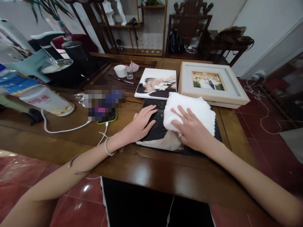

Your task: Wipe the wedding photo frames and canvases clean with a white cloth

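Note:
A dark printed picture panel (156, 118) with a pale area along its near edge lies flat near the table's front. My left hand (139, 124) rests on its left part, palm down with the fingers stretched out. A folded white towel (199, 108) covers much of the panel's right side. Over the towel's near left part, my right hand (189, 129) presses down and grips it, fingers bent into the fabric. What the panel shows beneath the towel is hidden.
Behind the panel are a photo print (157, 83) and stacked framed pictures (208, 83). To the left are a charging phone (107, 119) with a white cable (68, 130), a white printed bag (44, 99), a white cup (120, 71) and a dark pot (74, 53).

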Action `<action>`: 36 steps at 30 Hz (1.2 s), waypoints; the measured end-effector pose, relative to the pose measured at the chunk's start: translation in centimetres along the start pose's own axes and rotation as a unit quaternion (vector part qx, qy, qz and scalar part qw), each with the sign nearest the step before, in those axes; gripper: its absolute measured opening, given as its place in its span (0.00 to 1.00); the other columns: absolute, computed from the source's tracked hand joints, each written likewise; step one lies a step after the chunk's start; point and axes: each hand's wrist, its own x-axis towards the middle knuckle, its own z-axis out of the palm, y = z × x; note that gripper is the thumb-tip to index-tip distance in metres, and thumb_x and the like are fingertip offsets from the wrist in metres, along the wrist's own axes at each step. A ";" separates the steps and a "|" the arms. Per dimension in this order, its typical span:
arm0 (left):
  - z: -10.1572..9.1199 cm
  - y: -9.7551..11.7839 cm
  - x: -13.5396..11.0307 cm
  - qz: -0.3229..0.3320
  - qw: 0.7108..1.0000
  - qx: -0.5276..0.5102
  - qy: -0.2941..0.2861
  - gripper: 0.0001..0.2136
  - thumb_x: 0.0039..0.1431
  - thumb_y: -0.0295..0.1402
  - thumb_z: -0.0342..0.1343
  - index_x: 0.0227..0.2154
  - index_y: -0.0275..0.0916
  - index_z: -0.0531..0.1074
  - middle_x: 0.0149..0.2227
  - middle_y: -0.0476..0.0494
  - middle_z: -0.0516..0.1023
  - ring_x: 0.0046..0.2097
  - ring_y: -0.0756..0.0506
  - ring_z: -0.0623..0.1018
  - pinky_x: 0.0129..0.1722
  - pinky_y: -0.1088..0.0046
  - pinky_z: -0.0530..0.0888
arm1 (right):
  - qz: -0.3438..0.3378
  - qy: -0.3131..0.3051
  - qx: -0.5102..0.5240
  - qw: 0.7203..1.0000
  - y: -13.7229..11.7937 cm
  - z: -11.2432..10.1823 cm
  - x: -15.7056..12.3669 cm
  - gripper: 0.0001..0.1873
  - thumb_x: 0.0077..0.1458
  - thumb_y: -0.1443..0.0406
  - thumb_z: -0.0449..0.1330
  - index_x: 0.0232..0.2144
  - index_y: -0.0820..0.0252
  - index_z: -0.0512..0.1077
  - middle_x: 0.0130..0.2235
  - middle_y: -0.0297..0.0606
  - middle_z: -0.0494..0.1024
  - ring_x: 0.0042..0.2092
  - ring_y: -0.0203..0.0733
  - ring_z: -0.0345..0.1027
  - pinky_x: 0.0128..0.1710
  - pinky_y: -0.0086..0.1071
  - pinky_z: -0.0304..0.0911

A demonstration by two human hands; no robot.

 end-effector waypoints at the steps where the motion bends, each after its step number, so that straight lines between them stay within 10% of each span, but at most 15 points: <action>1: 0.0 0.0 0.0 -0.005 1.000 -0.003 -0.002 0.21 0.66 0.35 0.40 0.60 0.40 0.53 0.65 0.36 0.52 0.65 0.39 0.52 0.58 0.44 0.57 | 0.004 -0.015 0.004 1.000 -1.2 -0.3 -0.5 0.21 0.45 0.75 0.57 0.45 0.65 0.69 0.62 0.57 0.58 0.64 0.65 0.41 0.59 0.60 0.45; 8: -0.1 0.2 0.1 -0.027 0.999 0.000 -0.028 0.22 0.67 0.35 0.35 0.63 0.40 0.49 0.67 0.39 0.47 0.67 0.39 0.48 0.59 0.44 0.55 | -0.063 -0.053 0.103 0.991 -7.1 -1.5 -3.8 0.15 0.44 0.69 0.62 0.39 0.61 0.72 0.63 0.58 0.53 0.63 0.69 0.37 0.59 0.60 0.44; 19: -0.3 0.5 0.2 -0.023 0.999 0.021 -0.032 0.22 0.66 0.34 0.37 0.62 0.40 0.50 0.67 0.39 0.47 0.67 0.40 0.47 0.57 0.41 0.56 | 0.035 -0.009 0.026 0.999 0.4 -0.8 -0.7 0.21 0.44 0.76 0.54 0.44 0.67 0.70 0.61 0.54 0.60 0.64 0.59 0.42 0.61 0.52 0.46; 28: -0.2 0.4 0.2 -0.019 0.998 0.040 -0.034 0.22 0.67 0.34 0.35 0.63 0.38 0.49 0.66 0.38 0.48 0.67 0.40 0.47 0.58 0.43 0.56 | -0.047 -0.050 0.112 0.991 -7.4 -1.6 -4.1 0.15 0.45 0.69 0.60 0.40 0.62 0.73 0.62 0.56 0.56 0.64 0.68 0.37 0.60 0.60 0.42; 36: 0.0 0.2 0.1 -0.008 0.999 0.032 -0.016 0.22 0.67 0.35 0.35 0.62 0.39 0.49 0.67 0.37 0.47 0.67 0.40 0.48 0.58 0.46 0.57 | 0.006 0.012 0.066 0.998 -0.3 -0.6 -1.3 0.20 0.45 0.75 0.55 0.44 0.63 0.70 0.60 0.51 0.62 0.64 0.56 0.46 0.60 0.52 0.49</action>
